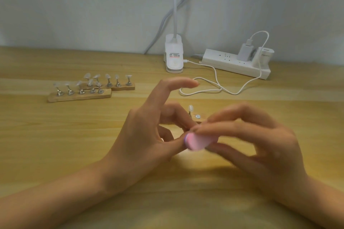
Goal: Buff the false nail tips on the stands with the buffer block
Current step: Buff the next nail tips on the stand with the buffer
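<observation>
My right hand [247, 141] grips a pink buffer block [198, 141], blurred, between thumb and fingers. My left hand [149, 132] pinches something small at its thumb and middle finger right against the block's left end; the item itself is hidden. Its index finger sticks up and forward. Behind the hands, a third wooden stand is mostly hidden; one nail tip [190, 108] on its metal holder and a bare round magnet [197, 116] show above it. Two wooden stands [81, 96] [128, 87] carrying several clear nail tips sit at the far left.
A white clip lamp [174, 57] stands at the back by the wall. A white power strip [236, 65] with chargers lies to its right, and a white cable [216, 87] loops across the wooden table [55, 135] behind my hands.
</observation>
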Available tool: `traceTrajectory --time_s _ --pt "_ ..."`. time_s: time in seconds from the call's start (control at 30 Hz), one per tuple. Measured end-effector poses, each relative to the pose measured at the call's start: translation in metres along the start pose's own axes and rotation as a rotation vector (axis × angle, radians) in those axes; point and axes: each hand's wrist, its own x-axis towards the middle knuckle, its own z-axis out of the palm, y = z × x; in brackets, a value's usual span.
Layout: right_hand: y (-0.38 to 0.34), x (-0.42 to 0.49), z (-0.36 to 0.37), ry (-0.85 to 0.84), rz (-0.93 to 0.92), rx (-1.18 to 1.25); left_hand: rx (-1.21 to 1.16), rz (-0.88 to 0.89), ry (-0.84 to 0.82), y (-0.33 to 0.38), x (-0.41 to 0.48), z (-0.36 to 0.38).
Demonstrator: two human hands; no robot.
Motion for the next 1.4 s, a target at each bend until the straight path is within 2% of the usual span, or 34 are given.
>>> traceTrajectory --time_s 0.1,0.2,0.3,0.4,0.5,0.63,1.0,1.1,1.2,1.4 --pt "-0.0008 0.0004 -0.0009 0.041 0.043 0.03 -0.005 -0.006 0.013 -0.0001 -0.0004 -0.0008" --pt "-0.0003 0.0 -0.0012 -0.007 0.004 -0.009 0.01 0.012 -0.003 0.0002 -0.0007 -0.0006" --pt "0.0005 0.0005 -0.0023 0.045 0.042 0.006 -0.004 0.0 0.012 -0.0002 -0.0009 -0.0013" --pt "0.0017 0.0007 -0.0013 -0.004 0.02 0.012 0.01 0.012 -0.001 0.0003 -0.0012 -0.0004" --pt "0.0036 0.0002 -0.0032 0.043 0.075 0.037 -0.002 0.0 0.009 0.0 -0.0013 -0.0009" --pt "0.0027 -0.0014 -0.0027 -0.01 0.04 0.042 0.02 0.008 -0.006 -0.001 -0.0015 0.0007" --pt "0.0009 0.0002 -0.002 -0.02 -0.005 -0.028 0.024 0.026 -0.012 -0.0025 -0.0014 -0.0014" --pt "0.001 -0.0007 -0.0029 0.016 0.04 -0.025 0.017 0.021 -0.009 -0.0036 -0.0008 -0.0013" --pt "0.0009 -0.0011 -0.0026 -0.036 -0.002 -0.017 0.02 0.032 -0.017 -0.0031 -0.0009 -0.0003" --pt "0.0084 -0.0008 -0.0045 0.036 0.082 0.004 0.005 0.032 -0.003 -0.002 -0.0022 -0.0042"
